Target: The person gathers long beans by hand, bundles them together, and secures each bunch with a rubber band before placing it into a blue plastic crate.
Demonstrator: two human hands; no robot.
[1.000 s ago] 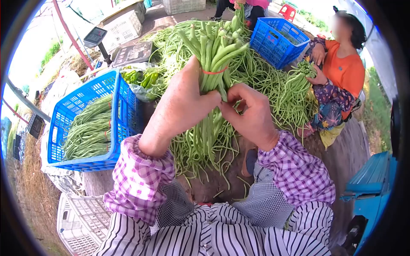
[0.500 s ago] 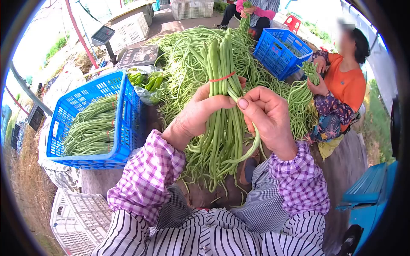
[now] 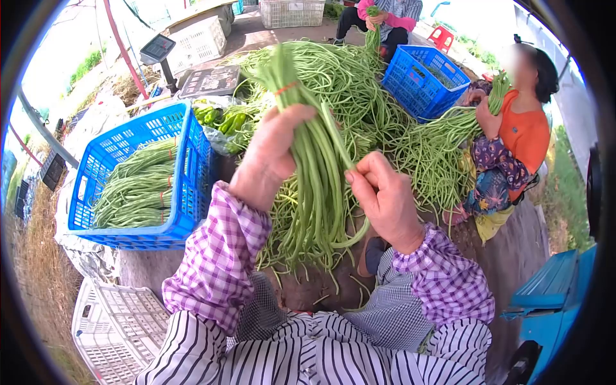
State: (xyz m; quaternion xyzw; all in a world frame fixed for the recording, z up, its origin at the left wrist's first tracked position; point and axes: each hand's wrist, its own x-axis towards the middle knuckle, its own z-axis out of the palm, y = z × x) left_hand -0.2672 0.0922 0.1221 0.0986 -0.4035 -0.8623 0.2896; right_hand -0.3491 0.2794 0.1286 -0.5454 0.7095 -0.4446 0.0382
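My left hand (image 3: 273, 151) is closed around a bundle of long green beans (image 3: 314, 186), held up in front of me. A red rubber band (image 3: 286, 88) circles the bundle above my fingers; its top end is blurred. Between thumb and forefinger my right hand (image 3: 388, 202) pinches one long bean (image 3: 335, 135), which slants out from the bundle's right side and hangs below my fingers. Behind and under the bundle spreads a large pile of loose long beans (image 3: 378, 109).
On the left, a blue crate (image 3: 183, 173) holds several banded bean bundles (image 3: 138, 186). Green peppers (image 3: 228, 123) and a scale (image 3: 208, 82) are behind it. A second blue crate (image 3: 417, 90) stands back right. Two people handle beans nearby: one in orange (image 3: 526, 131), one farther back (image 3: 394, 19).
My left hand has moved left, tilting the bundle's top leftward. My right hand has shifted lower and draws one bean away from the bundle. The person in orange has raised their beans.
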